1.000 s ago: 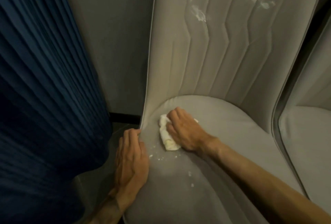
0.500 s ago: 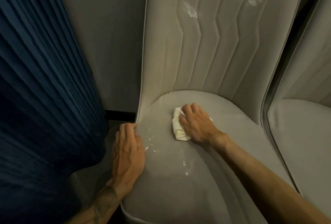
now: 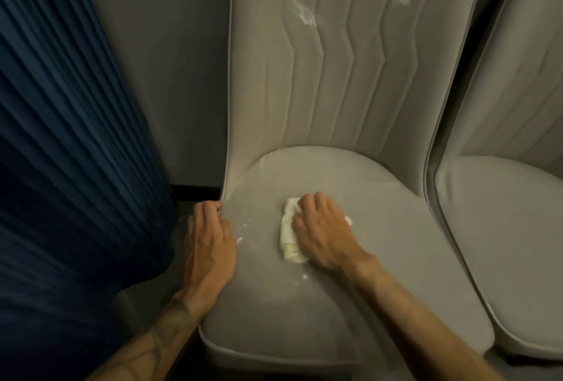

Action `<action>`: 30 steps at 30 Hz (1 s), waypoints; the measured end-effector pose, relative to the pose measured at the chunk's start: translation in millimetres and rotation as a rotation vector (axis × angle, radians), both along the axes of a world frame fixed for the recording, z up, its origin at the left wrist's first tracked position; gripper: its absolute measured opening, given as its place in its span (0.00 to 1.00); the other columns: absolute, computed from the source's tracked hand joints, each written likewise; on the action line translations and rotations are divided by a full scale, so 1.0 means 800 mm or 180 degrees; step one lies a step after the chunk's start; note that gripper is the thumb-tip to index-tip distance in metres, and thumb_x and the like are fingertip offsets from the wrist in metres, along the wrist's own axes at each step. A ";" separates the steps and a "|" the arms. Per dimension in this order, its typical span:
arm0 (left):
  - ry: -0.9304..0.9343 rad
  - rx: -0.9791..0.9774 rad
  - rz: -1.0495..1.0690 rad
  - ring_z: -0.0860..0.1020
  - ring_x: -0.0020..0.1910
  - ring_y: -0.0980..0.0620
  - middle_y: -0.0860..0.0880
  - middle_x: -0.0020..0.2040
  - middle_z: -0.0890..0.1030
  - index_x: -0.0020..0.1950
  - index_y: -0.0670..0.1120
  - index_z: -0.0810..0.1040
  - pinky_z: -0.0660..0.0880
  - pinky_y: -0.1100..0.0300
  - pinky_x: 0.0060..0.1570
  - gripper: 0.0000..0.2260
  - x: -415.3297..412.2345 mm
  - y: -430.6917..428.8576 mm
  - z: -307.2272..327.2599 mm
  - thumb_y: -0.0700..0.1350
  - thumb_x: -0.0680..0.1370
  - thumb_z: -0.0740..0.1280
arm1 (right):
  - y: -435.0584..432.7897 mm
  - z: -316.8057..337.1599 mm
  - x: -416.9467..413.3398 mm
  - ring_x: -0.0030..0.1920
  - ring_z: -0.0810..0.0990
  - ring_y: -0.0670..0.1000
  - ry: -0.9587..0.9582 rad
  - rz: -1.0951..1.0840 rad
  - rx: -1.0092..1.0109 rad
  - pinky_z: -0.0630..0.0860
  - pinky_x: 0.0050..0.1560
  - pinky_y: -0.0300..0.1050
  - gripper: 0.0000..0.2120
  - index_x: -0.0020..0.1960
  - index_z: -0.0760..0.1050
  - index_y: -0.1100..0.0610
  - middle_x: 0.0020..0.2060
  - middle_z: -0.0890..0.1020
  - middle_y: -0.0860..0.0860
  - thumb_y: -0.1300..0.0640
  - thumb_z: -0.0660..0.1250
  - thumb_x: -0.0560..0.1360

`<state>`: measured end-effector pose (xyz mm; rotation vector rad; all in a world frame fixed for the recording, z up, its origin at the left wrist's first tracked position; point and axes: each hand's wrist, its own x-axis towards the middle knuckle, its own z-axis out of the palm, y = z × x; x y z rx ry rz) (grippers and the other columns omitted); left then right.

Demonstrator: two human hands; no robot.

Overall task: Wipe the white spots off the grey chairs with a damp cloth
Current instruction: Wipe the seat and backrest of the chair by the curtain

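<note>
Head view: right hand (image 3: 323,231), fingers curled, presses crumpled white damp cloth (image 3: 289,237) onto the seat of grey upholstered chair (image 3: 365,304). Left hand (image 3: 210,243) braces the chair, fingertips hooked round its side edge. Step: wiping the seat. White specks (image 3: 240,239) lie between the hands. Next, probably sweep the cloth toward the left hand, then tackle the white smears (image 3: 304,15) well above both hands.

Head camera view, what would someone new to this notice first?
The right hand pressing a crumpled white cloth onto the seat of the grey chair, mid-frame, draws the eye first. Next come the white smears high on its backrest, and small white specks on the seat beside the left hand, which holds the chair's left edge. A dark blue pleated curtain fills the left side.
</note>
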<state>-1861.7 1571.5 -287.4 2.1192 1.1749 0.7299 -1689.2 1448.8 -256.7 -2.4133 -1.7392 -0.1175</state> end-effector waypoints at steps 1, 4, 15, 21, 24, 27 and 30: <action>0.0008 0.0010 0.0003 0.71 0.58 0.42 0.41 0.61 0.74 0.63 0.42 0.72 0.69 0.47 0.60 0.10 0.001 0.000 0.000 0.36 0.83 0.58 | -0.003 -0.005 -0.033 0.48 0.70 0.58 0.0087 0.0268 0.0028 0.68 0.50 0.58 0.13 0.49 0.70 0.56 0.48 0.73 0.56 0.52 0.50 0.83; 0.0018 -0.0059 0.0017 0.71 0.60 0.42 0.40 0.62 0.74 0.63 0.41 0.72 0.67 0.49 0.60 0.10 0.001 0.001 0.000 0.36 0.83 0.58 | -0.021 -0.009 -0.085 0.43 0.68 0.54 0.0305 0.0664 0.0168 0.67 0.45 0.53 0.11 0.48 0.68 0.54 0.45 0.70 0.53 0.50 0.51 0.82; -0.0024 -0.0321 0.0008 0.70 0.64 0.41 0.40 0.65 0.72 0.64 0.42 0.72 0.67 0.46 0.65 0.11 0.001 0.004 -0.001 0.37 0.83 0.58 | -0.052 -0.006 -0.141 0.44 0.68 0.56 0.0168 0.0392 -0.0024 0.68 0.42 0.56 0.10 0.50 0.69 0.53 0.46 0.71 0.55 0.49 0.52 0.82; -0.0234 -0.0684 0.0041 0.69 0.66 0.43 0.46 0.63 0.71 0.65 0.43 0.72 0.66 0.49 0.68 0.11 0.002 0.013 -0.004 0.39 0.84 0.58 | -0.077 0.004 -0.086 0.54 0.68 0.56 -0.0079 -0.0060 -0.0247 0.66 0.56 0.56 0.17 0.57 0.67 0.51 0.55 0.70 0.53 0.50 0.41 0.84; -0.0539 -0.0913 0.0026 0.72 0.65 0.46 0.50 0.60 0.70 0.65 0.45 0.75 0.68 0.52 0.66 0.11 -0.003 0.018 -0.004 0.39 0.84 0.59 | -0.061 -0.001 -0.137 0.46 0.69 0.57 0.0129 0.0446 -0.0184 0.67 0.45 0.57 0.14 0.51 0.70 0.53 0.49 0.72 0.55 0.50 0.47 0.83; -0.0558 -0.1061 -0.0150 0.73 0.65 0.52 0.52 0.63 0.72 0.69 0.51 0.75 0.69 0.54 0.68 0.14 -0.022 0.020 -0.007 0.42 0.86 0.58 | -0.036 -0.007 -0.126 0.45 0.70 0.55 0.0315 0.0559 0.0194 0.69 0.46 0.53 0.13 0.51 0.70 0.54 0.46 0.72 0.53 0.49 0.50 0.83; -0.0480 -0.1074 -0.0272 0.72 0.68 0.55 0.54 0.68 0.73 0.74 0.53 0.73 0.67 0.56 0.71 0.16 -0.040 0.011 -0.012 0.45 0.87 0.56 | 0.010 -0.008 -0.072 0.50 0.71 0.56 0.0350 0.0275 0.0282 0.68 0.54 0.52 0.14 0.54 0.70 0.55 0.50 0.72 0.54 0.49 0.49 0.84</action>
